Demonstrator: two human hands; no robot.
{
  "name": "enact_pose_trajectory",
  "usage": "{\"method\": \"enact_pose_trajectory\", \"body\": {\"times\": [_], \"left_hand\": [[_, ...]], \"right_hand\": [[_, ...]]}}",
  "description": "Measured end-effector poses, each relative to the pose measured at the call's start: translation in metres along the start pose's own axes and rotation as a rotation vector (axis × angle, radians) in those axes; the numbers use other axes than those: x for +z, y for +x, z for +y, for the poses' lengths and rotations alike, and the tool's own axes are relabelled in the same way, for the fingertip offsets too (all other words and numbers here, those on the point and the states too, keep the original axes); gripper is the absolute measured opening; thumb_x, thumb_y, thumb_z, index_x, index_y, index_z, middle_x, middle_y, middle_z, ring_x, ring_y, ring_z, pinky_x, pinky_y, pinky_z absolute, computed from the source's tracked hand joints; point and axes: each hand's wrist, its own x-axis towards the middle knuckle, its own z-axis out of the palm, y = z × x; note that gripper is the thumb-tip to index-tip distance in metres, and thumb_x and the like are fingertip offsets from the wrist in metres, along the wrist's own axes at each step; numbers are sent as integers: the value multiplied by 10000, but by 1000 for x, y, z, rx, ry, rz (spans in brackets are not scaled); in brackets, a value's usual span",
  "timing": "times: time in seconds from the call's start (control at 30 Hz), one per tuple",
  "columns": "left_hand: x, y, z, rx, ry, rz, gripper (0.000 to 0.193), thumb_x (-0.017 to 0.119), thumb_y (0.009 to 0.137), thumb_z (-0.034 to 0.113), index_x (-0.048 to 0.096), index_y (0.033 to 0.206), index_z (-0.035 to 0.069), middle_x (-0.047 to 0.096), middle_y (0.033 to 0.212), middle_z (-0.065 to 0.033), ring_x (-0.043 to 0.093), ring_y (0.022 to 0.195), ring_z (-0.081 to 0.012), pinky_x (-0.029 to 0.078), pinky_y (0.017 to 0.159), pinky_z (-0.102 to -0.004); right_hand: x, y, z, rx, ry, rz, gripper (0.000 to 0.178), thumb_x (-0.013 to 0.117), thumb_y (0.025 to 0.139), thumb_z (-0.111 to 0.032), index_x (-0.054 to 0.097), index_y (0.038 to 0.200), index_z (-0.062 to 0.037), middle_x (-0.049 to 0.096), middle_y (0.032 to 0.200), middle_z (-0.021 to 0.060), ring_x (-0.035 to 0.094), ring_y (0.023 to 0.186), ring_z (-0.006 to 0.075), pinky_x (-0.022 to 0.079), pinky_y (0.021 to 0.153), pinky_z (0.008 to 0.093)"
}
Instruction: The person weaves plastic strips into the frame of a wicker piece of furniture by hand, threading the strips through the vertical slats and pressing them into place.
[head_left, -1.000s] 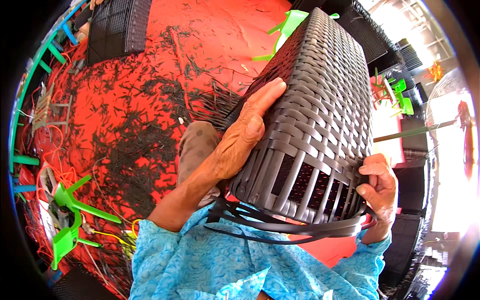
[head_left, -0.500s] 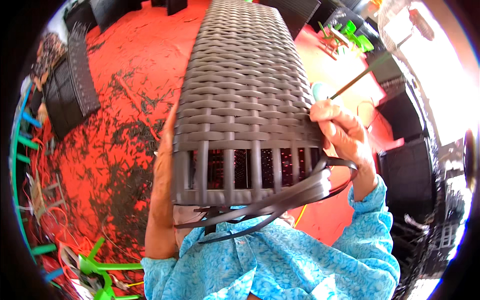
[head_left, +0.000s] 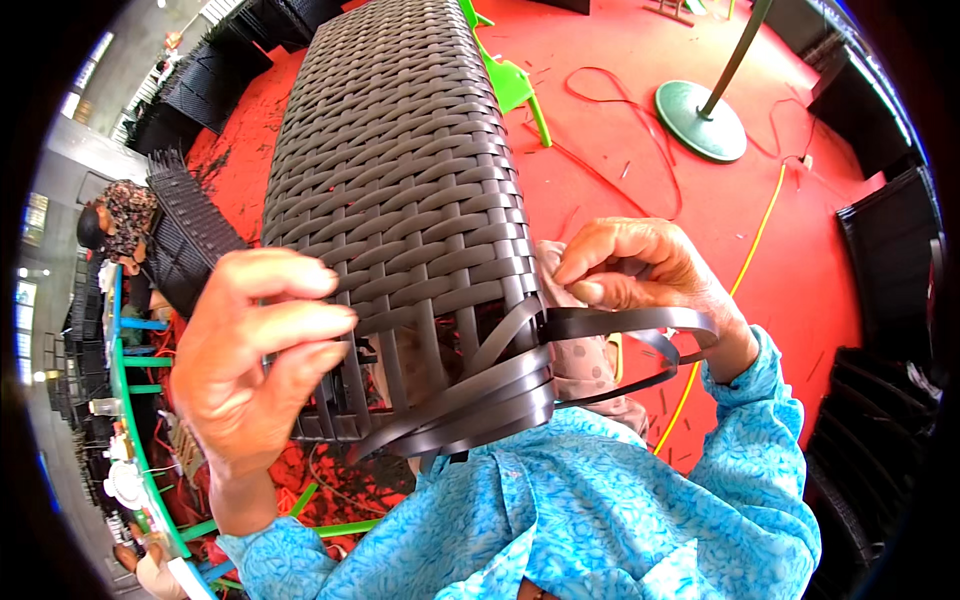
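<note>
A long dark-brown woven wicker piece [head_left: 390, 180] stretches away from my chest. Its near end is an open frame of bare upright strips. A bundle of flat dark plastic strips [head_left: 470, 405] crosses the near right corner, with one strip looping out past my right wrist. My left hand [head_left: 260, 340] is raised at the near left side, fingers apart, tips over the edge of the weave. Off the right edge, my right hand [head_left: 650, 270] has loosely curled fingers, the thumb a little apart from the index finger; nothing shows between them.
Strip scraps litter the red floor [head_left: 790, 270]. A green round pole base [head_left: 700, 120] stands at the far right, with a yellow cable [head_left: 765, 225] nearby. A green plastic chair [head_left: 510, 85] is behind the piece. Another person [head_left: 125, 220] is at the left beside a dark woven panel [head_left: 190, 240].
My left hand has come up from the piece's side to its near end. My right hand has moved off the right edge. The view has turned, and the piece now leans left.
</note>
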Motion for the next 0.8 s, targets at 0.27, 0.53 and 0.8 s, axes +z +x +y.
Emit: {"method": "enact_pose_trajectory", "body": {"times": [0.27,0.53,0.8], "left_hand": [[30,33,19,-141,-12,-403,304,752,712,325,665,761,37,532,762,-56,515,710,-171,395,622,-276],[30,51,23,-368,-157,-550,214,776,623,166,610,696,53,505,738,-28,477,709,-147,355,674,-262],[16,66,55,-549,166,-554,120,648,716,43,593,821,30,563,765,-43,555,672,-145,413,648,-284]], "right_hand": [[12,8,15,-372,-53,47,226,629,852,-76,630,1075,-34,636,963,90,605,880,158,488,750,284],[24,3,34,-395,-19,70,271,630,846,-73,619,1115,-37,569,1012,102,567,907,186,468,742,275],[32,-5,27,-647,-72,40,380,619,796,-18,593,1174,-20,549,958,96,558,850,224,452,736,283]]}}
